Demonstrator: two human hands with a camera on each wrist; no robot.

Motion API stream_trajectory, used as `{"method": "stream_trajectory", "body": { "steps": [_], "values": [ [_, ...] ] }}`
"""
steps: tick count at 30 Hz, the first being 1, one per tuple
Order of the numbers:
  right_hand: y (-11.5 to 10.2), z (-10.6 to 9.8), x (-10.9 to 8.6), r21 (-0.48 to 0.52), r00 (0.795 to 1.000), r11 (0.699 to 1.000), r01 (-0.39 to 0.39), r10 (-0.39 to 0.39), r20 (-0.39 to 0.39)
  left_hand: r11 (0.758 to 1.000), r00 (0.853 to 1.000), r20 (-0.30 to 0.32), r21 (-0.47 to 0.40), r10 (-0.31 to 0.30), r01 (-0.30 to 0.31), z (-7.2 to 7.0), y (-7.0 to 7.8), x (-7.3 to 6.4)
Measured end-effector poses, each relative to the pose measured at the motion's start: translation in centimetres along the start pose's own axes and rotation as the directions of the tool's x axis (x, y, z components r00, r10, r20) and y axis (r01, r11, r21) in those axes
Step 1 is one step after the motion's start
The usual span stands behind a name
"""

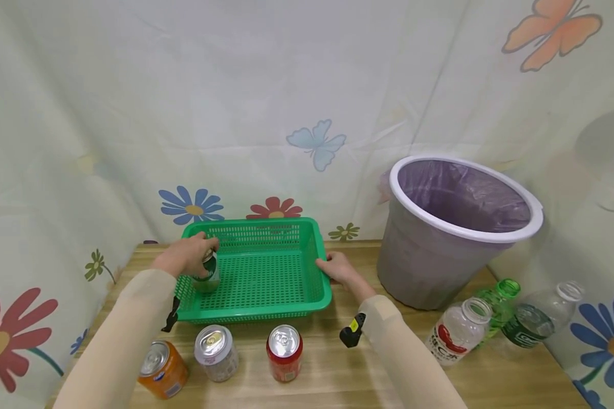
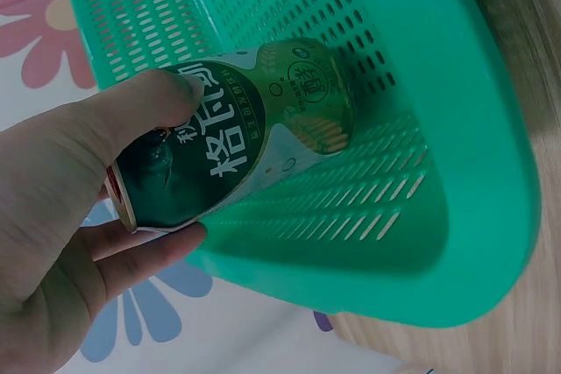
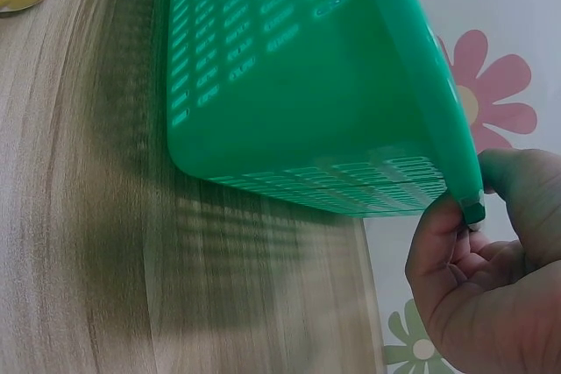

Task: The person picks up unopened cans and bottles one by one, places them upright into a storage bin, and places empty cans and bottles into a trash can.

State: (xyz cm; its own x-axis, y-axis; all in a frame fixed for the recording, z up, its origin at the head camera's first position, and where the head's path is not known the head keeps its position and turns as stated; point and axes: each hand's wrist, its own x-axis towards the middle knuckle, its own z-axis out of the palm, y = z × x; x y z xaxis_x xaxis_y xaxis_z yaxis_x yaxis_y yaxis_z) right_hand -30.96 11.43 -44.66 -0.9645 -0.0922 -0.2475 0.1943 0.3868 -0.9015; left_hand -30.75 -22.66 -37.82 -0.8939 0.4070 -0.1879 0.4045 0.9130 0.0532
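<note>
A green perforated plastic basket [image 1: 266, 311] sits at the back of the wooden table. My left hand [image 1: 188, 255] grips a green and white drink can [image 2: 302, 98] by its upper part, inside the basket's left end. Thumb and fingers lie on opposite sides of the can in the left wrist view. My right hand [image 1: 340, 268] pinches the basket's right rim [image 3: 443, 102] between thumb and curled fingers. Nearer me stand an orange can [image 1: 170, 376], a white can [image 1: 219, 358] and a red can [image 1: 285, 358].
A grey bin [image 1: 419, 261] with a white rim and purple liner stands right of the basket. In front of it are a clear bottle with a red label [image 1: 452, 335], a green bottle [image 1: 497, 304] and a clear bottle with a green label [image 1: 534, 321]. A patterned curtain hangs behind.
</note>
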Motion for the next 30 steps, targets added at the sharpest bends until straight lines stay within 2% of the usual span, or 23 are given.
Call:
{"method": "stream_trajectory", "body": {
  "steps": [12, 30],
  "values": [
    [-0.22, -0.26, 0.14, 0.002, 1.000, 1.000, -0.014, 0.014, -0.007, 1.000, 1.000, 0.003, -0.014, -0.003, 0.003, -0.01, 0.35, 0.40],
    [0.38, 0.12, 0.34, 0.022, 1.000, 1.000, -0.008, 0.008, -0.007, 0.999, 1.000, 0.015, -0.024, -0.021, 0.021, 0.82, 0.20, 0.56]
  ]
}}
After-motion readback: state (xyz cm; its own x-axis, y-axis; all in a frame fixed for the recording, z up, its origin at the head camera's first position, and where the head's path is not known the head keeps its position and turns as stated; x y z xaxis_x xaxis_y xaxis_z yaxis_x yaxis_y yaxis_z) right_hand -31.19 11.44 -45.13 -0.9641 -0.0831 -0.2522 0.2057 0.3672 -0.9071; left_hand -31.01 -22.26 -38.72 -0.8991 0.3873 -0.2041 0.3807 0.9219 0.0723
